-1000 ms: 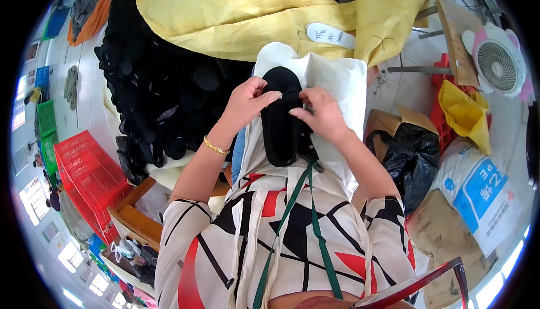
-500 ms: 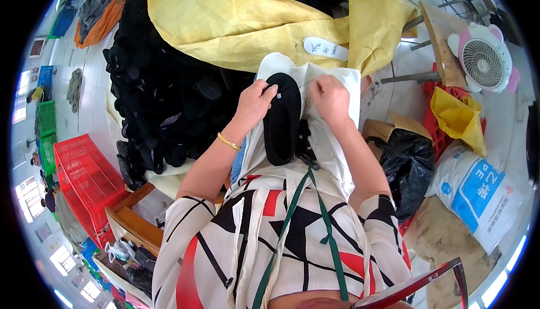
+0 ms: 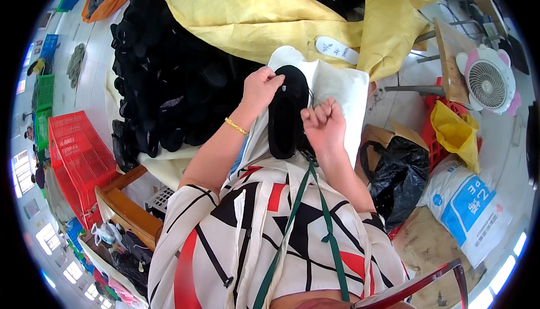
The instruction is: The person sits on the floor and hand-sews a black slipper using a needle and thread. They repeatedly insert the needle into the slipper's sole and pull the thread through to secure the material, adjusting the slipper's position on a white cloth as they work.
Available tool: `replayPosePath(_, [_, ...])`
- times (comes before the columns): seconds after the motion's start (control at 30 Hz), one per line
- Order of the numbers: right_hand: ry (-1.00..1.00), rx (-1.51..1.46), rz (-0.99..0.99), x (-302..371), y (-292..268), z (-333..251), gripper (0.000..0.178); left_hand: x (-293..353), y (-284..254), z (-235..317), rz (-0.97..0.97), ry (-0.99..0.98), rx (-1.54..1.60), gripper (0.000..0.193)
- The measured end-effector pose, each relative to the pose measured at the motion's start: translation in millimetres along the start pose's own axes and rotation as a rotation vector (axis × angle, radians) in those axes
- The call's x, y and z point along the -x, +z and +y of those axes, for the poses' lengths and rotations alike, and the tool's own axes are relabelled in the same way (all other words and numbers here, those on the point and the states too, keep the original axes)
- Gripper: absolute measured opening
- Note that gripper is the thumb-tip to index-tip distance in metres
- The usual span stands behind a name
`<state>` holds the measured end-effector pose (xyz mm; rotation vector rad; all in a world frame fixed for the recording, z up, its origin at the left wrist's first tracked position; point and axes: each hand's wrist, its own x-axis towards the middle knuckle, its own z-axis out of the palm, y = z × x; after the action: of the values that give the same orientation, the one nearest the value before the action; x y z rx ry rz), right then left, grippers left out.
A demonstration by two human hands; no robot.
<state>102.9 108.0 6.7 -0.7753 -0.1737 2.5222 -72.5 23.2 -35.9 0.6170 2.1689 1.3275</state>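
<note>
The left hand [image 3: 261, 88] pinches the far end of the black shoe [image 3: 284, 119]; the right hand [image 3: 324, 119] curls beside it, grip unclear. A black bag [image 3: 398, 179] slumps against a cardboard box [image 3: 407, 134], contents hidden.

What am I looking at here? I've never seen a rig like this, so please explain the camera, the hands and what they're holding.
There is no machine here: these are a person's own bare hands. The picture comes from a wide fisheye camera worn on the head, looking down, so picture left is the person's left and straight edges bend near the rim.

The left hand grips a black shoe near its toe. The right hand is curled beside the shoe; whether it pinches anything is too small to tell. Under them, white cloth covers the lap.

To the left lies a heap of black footwear. Ahead, a white insole-shaped piece lies on a yellow sheet.
</note>
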Motion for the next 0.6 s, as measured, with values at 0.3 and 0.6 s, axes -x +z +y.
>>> replayPosePath(0.3, [-0.335, 0.529, -0.131, 1, -9, -4, 0.02, -4, -18, -11, -0.23, 0.039, 0.002, 0.026])
replayPosePath(0.6, [-0.666, 1.815, -0.016, 83, -47, -80, 0.014, 8, -31, 27, -0.12, 0.578, -0.426, 0.013])
